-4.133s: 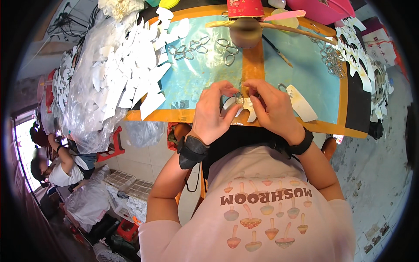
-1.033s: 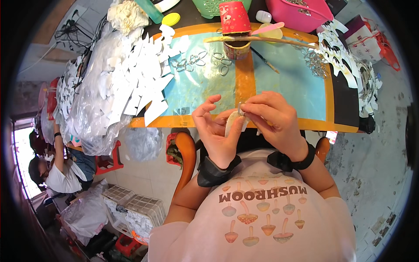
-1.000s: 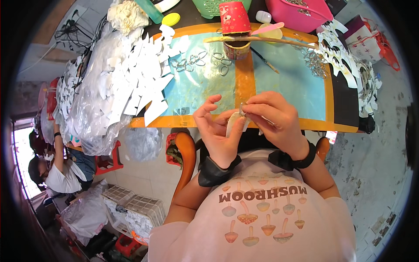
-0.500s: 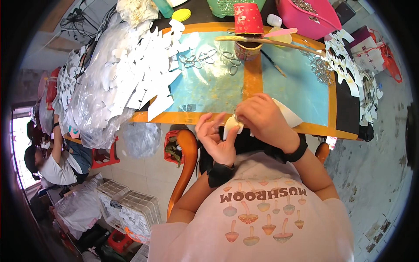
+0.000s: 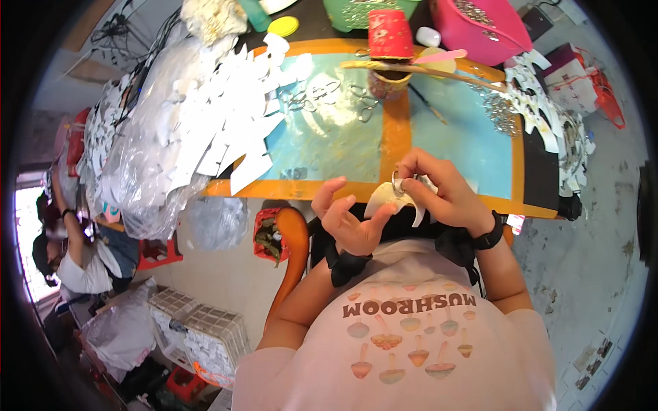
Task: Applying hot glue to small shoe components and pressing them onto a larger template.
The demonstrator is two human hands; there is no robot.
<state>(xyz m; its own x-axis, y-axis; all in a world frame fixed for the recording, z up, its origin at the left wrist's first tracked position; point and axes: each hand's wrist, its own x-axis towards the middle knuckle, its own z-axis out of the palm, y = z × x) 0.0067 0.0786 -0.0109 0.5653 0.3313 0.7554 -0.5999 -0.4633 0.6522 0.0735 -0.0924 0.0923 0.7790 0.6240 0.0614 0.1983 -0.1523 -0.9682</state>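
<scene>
Over the near edge of the table my right hand [image 5: 449, 195] pinches a metal ring [image 5: 395, 179] between thumb and forefinger. A curved white cut piece [image 5: 385, 196] hangs beside the ring under these fingers; how the two are joined is hard to see. My left hand [image 5: 353, 220] is open, its fingers spread and raised, with the thumb close to the white piece. Whether that thumb touches it, I cannot tell. Several loose metal rings [image 5: 312, 97] lie on the blue mat [image 5: 329, 147] beyond my hands.
Flat white cut pieces [image 5: 226, 123] heap up at left on clear plastic. A red cup [image 5: 391, 38], a stick [image 5: 425, 68] and a brush [image 5: 428, 104] sit at the back. Behind them are a pink basin [image 5: 490, 38] and a green basket [image 5: 343, 17]. Another person [image 5: 75, 260] works at far left.
My right hand has moved right and down, and the ring now shows in its fingers. My left hand has spread its fingers and come off the white piece.
</scene>
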